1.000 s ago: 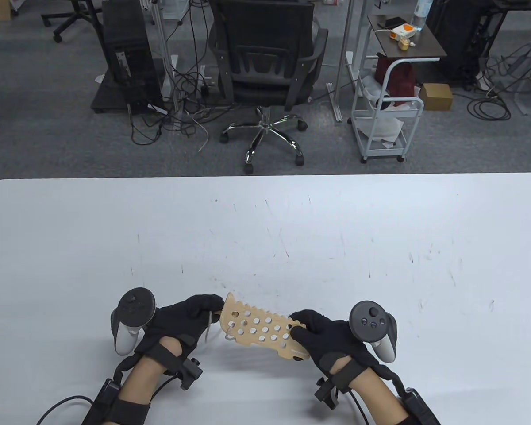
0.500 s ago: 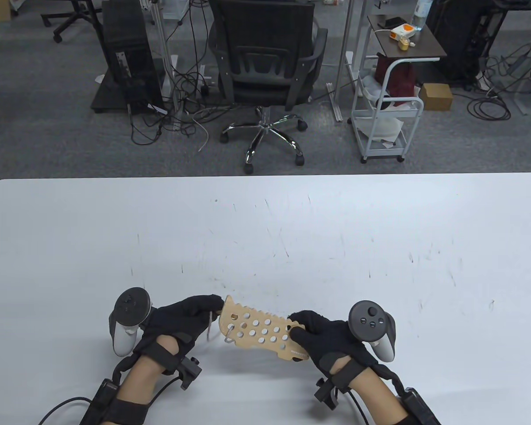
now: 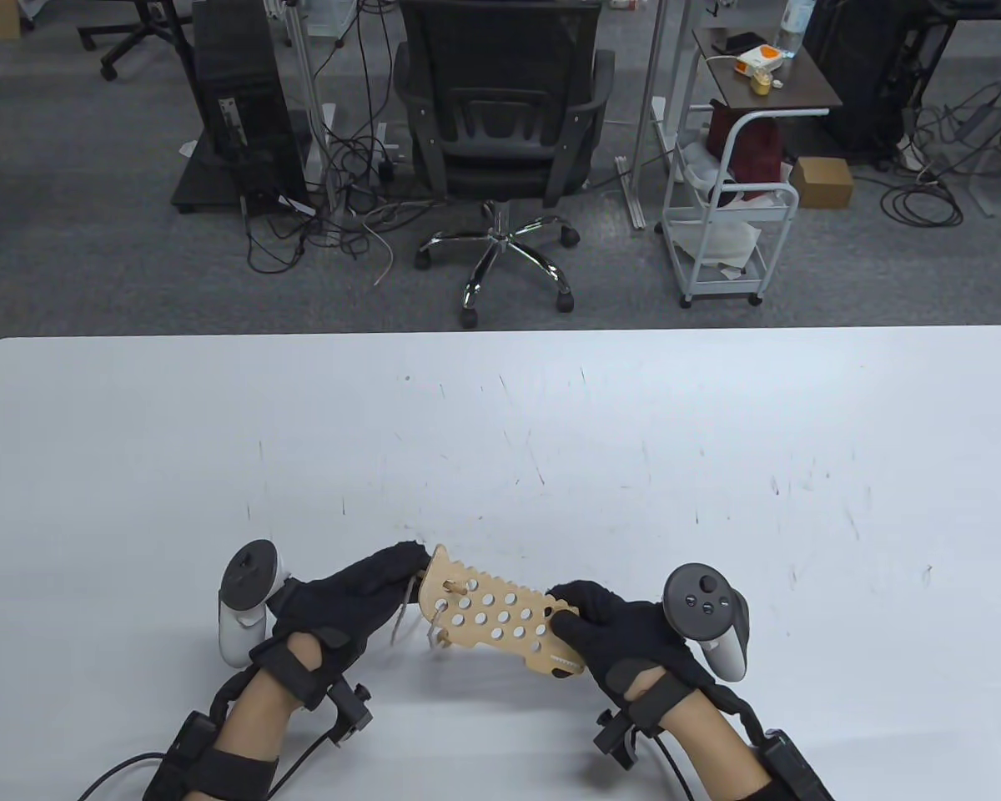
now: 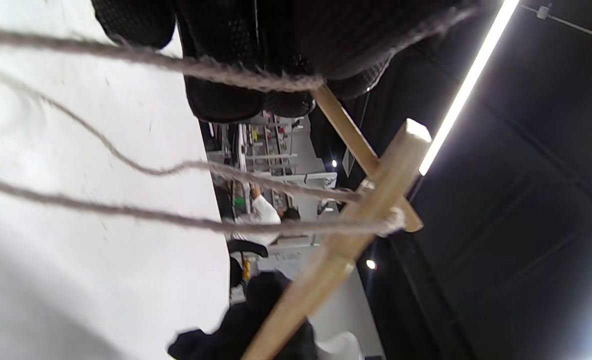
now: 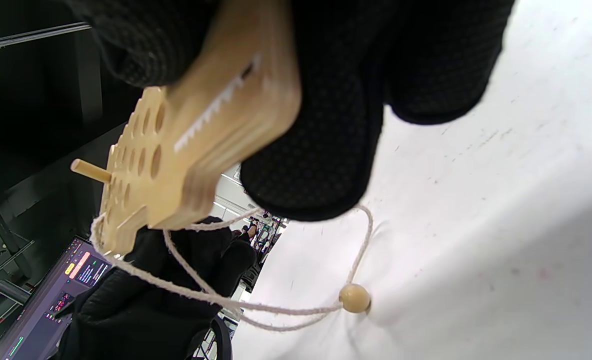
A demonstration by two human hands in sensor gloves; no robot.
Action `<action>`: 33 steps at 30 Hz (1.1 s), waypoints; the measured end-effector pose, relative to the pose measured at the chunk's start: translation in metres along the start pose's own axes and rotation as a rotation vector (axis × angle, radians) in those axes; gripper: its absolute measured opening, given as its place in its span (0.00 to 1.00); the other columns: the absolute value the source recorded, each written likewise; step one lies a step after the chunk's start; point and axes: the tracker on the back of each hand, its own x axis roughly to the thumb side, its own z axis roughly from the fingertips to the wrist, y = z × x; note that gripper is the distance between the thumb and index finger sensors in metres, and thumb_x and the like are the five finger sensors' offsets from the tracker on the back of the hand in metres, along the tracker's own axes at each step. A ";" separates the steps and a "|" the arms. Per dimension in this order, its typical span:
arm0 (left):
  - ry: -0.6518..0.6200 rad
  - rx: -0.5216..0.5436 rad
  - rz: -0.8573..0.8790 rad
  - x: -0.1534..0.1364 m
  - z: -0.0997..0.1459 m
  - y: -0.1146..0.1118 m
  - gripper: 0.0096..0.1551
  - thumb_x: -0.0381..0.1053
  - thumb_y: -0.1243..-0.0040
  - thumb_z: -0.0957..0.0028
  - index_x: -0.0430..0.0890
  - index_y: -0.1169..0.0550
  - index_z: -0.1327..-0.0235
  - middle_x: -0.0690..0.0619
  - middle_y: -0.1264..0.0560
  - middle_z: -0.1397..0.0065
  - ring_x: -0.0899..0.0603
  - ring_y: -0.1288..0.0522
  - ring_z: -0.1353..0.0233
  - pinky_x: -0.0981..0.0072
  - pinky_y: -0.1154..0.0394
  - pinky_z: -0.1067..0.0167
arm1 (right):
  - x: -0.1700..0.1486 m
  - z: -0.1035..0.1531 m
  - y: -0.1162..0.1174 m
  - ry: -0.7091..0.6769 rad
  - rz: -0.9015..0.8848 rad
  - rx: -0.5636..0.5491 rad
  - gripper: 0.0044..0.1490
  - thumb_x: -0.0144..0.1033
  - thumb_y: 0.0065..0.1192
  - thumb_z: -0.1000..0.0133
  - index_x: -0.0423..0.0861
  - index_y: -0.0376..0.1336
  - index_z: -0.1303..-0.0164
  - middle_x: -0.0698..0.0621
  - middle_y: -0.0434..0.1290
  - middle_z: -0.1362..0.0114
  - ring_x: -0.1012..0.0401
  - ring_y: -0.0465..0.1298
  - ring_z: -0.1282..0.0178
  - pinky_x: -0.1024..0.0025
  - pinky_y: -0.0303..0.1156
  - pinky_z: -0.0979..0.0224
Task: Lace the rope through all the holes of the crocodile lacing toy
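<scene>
Held above the white table (image 3: 550, 434), near its front edge, between two gloved hands: one crocodile lacing board (image 3: 492, 616), flat pale wood, pierced with round holes in roughly three rows (about fifteen open ones countable from the table view), toothed along the far edge. Long axis ran left to right, the left end a little farther from the person, the broad face turned up toward the overhead camera.

Gripped at the right end by the right hand (image 3: 626, 638), fingers curled and closed over both faces of the wood (image 5: 216, 125). Met at the left end by the left hand (image 3: 346, 592), fingertips closed on the rear of one wooden needle peg (image 4: 348, 132) (thumb placement could not be made out). Peg tip seen poking up through a hole near the left end (image 3: 457, 586).

One grey-white rope (image 5: 216, 295), fuzzy, trailed from the peg and sagged below the board in loose strands. One round wooden bead (image 5: 354, 298) on the rope, resting on the tabletop.
</scene>
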 end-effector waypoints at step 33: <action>-0.093 -0.023 -0.058 0.009 0.001 -0.019 0.41 0.67 0.39 0.51 0.67 0.38 0.22 0.59 0.26 0.22 0.38 0.28 0.24 0.40 0.36 0.25 | 0.009 0.003 0.006 -0.073 0.145 -0.084 0.28 0.45 0.64 0.50 0.49 0.66 0.41 0.52 0.81 0.49 0.55 0.88 0.58 0.53 0.76 0.44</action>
